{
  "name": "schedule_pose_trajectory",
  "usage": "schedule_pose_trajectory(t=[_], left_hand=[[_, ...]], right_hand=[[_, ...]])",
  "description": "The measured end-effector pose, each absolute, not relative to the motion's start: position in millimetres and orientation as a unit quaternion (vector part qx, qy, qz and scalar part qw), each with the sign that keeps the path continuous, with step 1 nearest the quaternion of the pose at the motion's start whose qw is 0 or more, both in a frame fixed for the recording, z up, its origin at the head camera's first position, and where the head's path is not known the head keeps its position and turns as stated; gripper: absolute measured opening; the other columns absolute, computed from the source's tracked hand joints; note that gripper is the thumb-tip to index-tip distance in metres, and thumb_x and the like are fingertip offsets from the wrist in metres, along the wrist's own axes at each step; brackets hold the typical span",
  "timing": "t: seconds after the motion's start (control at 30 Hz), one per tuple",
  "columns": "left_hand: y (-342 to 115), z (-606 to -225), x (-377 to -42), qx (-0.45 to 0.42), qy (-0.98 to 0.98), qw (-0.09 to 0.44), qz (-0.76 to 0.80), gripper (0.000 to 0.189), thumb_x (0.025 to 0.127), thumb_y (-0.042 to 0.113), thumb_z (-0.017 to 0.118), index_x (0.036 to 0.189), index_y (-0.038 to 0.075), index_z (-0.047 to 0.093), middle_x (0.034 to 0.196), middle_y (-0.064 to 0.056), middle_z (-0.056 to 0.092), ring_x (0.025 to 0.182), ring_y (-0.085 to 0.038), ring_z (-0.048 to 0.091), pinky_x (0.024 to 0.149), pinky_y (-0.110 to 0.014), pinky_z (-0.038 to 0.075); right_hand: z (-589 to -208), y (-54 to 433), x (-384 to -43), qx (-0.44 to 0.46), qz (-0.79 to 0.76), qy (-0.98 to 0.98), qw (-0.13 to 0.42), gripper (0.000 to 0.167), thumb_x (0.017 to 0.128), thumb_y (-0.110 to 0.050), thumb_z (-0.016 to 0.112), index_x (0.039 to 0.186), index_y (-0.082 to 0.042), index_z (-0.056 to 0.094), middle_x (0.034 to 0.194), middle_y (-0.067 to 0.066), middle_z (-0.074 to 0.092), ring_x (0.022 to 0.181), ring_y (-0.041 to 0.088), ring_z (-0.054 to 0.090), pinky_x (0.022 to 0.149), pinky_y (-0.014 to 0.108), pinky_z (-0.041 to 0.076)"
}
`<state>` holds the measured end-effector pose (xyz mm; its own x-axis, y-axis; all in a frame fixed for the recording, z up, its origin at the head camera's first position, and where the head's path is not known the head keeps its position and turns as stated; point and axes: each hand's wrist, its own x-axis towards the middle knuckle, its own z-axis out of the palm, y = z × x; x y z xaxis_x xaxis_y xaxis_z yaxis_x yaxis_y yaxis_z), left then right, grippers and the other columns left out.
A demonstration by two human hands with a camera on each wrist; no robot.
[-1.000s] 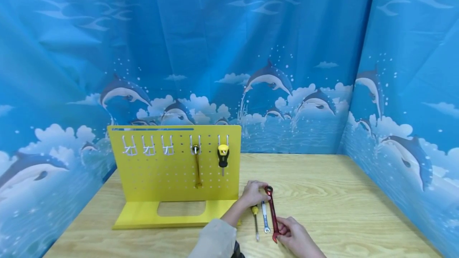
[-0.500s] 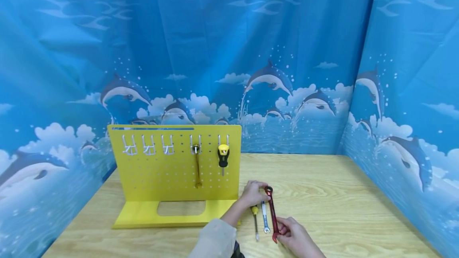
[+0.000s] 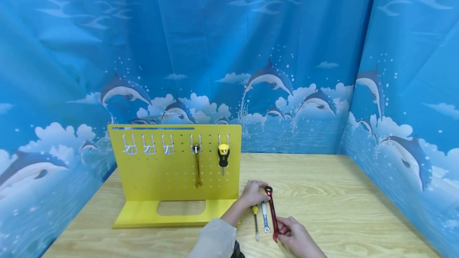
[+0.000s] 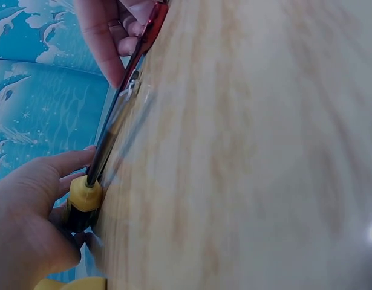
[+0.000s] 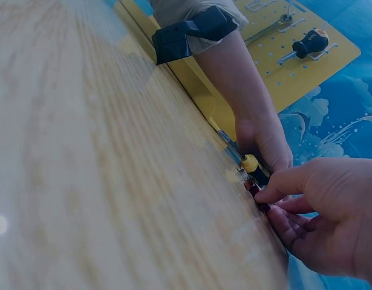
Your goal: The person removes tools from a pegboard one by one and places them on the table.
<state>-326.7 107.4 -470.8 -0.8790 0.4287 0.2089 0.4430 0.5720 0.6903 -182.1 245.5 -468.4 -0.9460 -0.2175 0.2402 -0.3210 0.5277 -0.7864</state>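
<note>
A red combination wrench lies lengthwise at the right of a short row of tools. My left hand reaches over the other tools and pinches its ring end between thumb and fingers. At the open-jaw end, my right hand pinches the same wrench. Beside it lies a smaller silver-blue wrench, its far end under the left hand. Left of that is a screwdriver with a yellow-and-black handle, partly hidden by the left hand. In the left wrist view its yellow collar shows close to the left palm.
A yellow pegboard stands on the left of the wooden table. Three wire hooks hang bare. A gold-toned wrench and a stubby screwdriver hang on other hooks. A dolphin-print curtain surrounds the table.
</note>
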Motion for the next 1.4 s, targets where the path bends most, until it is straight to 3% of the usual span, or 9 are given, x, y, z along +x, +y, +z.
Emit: schedule_pose_trajectory(t=[0.6,0.9,1.2,1.4], left_hand=[[108,-470,-328,-0.256,-0.883,0.014,-0.393,0.045,0.071,0.019,0.079,0.112,0.007,0.064,0.100,-0.002,0.060,0.101,-0.022,0.048,0.088,-0.034,0.041],[107,-454,-320,-0.261,-0.868,0.005,-0.422,0.044,0.075,0.014,0.076,0.115,0.005,0.062,0.110,-0.007,0.058,0.108,-0.026,0.045,0.089,-0.037,0.042],[88,-423,-306,-0.307,-0.839,0.017,-0.448,0.039,0.078,0.013,0.073,0.116,0.010,0.062,0.113,-0.004,0.057,0.108,-0.023,0.047,0.090,-0.036,0.042],[60,-406,-291,-0.353,-0.808,0.034,-0.470,0.036,0.080,0.011,0.071,0.115,0.007,0.061,0.113,-0.003,0.058,0.108,-0.022,0.050,0.093,-0.037,0.041]], right_hand=[[-466,245,-182,0.109,0.478,-0.870,0.046,0.046,0.074,0.006,0.065,0.114,0.021,0.049,0.085,0.006,0.052,0.073,0.009,0.050,0.062,0.021,0.047],[-453,239,-179,-0.006,0.463,-0.876,0.136,0.027,0.077,0.002,0.066,0.104,0.003,0.063,0.084,0.002,0.058,0.077,0.012,0.055,0.071,0.024,0.050],[-426,238,-182,0.004,0.495,-0.848,0.190,0.019,0.081,0.005,0.062,0.098,-0.001,0.065,0.087,0.006,0.060,0.079,0.010,0.055,0.070,0.024,0.050],[-410,233,-190,0.014,0.488,-0.852,0.189,0.018,0.082,0.003,0.063,0.099,-0.003,0.066,0.090,0.005,0.060,0.081,0.013,0.056,0.071,0.024,0.051]])
